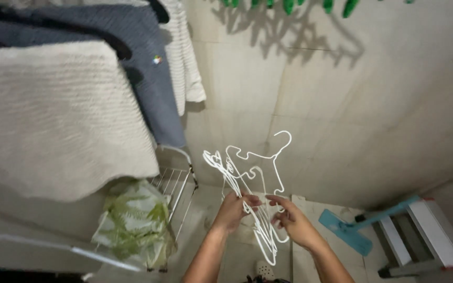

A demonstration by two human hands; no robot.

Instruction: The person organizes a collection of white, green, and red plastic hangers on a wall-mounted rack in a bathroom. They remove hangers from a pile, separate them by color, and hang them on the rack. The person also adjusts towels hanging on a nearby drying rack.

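both hands, left hand (233, 210) & right hand (292, 222), fingers closed round bunch of white hangers (252, 194), beside drying rack (176, 183) w/ towels.

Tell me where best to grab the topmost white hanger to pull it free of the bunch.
Probably the bare neck just under the hook of the topmost hanger, coming from the right. It stands clear above the tangled bundle of hangers, which the left hand and right hand hold lower down.

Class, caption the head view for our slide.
Both hands, left and right, hold white hangers beside laundry rack.
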